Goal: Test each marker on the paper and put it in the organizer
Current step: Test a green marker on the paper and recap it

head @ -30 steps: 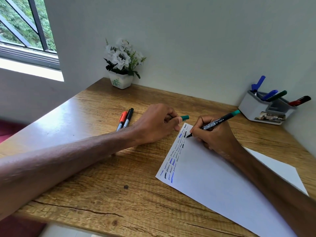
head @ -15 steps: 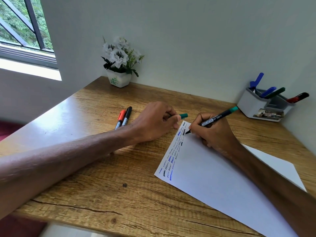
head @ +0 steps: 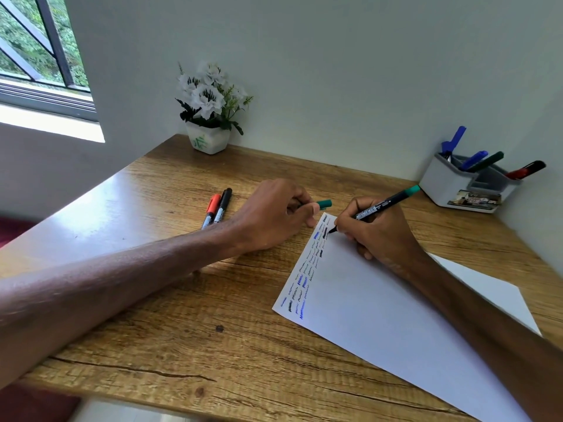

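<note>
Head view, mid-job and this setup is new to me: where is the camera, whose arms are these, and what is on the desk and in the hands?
No machine here: a person works with bare hands, and the only camera sits on their head, looking forward and down. The right hand holds a green-ended marker, tip at the test scribbles on the paper. The left hand pinches a green cap. An orange-capped marker and a black marker lie side by side on the wooden desk, left of that hand. The organizer in the far right corner holds several markers.
</note>
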`<move>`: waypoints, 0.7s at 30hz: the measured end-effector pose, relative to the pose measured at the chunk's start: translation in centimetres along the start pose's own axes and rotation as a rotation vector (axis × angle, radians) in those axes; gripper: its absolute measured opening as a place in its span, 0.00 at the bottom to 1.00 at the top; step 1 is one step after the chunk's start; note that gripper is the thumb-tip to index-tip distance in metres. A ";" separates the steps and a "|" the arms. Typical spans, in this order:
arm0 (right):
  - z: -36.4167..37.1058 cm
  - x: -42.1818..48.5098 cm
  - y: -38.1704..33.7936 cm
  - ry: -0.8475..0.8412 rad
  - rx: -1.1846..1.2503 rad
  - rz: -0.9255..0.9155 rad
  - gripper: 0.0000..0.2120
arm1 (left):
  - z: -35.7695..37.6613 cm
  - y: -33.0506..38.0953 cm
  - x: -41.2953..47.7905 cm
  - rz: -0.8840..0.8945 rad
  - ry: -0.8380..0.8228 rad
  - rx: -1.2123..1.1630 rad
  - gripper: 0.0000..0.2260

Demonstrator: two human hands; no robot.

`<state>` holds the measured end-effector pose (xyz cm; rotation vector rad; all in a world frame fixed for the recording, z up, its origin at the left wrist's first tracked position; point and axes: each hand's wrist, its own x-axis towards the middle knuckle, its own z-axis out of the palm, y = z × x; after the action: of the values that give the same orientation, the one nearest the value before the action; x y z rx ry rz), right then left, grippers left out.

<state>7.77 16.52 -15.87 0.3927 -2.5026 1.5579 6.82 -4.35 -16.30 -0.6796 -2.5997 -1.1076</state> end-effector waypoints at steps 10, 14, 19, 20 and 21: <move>0.0 0.2 0.3 0.021 0.022 0.025 0.12 | 0.2 -0.3 0.1 0.008 0.006 -0.003 0.06; 0.0 0.4 0.7 0.029 0.018 0.029 0.10 | 0.2 -0.4 0.1 0.010 0.011 -0.003 0.06; -0.4 0.7 1.0 0.090 0.282 0.088 0.08 | 0.2 -0.5 0.2 0.015 0.010 0.010 0.06; -0.7 0.8 1.1 0.126 0.371 0.107 0.06 | 0.2 -0.6 0.2 0.013 0.008 0.011 0.06; -0.9 0.9 1.1 0.150 0.431 0.120 0.04 | 0.2 -0.7 0.2 0.009 0.008 0.009 0.06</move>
<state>6.53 17.72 -16.15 0.1704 -2.1045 2.0916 6.28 -4.49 -16.78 -0.6835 -2.5910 -1.0930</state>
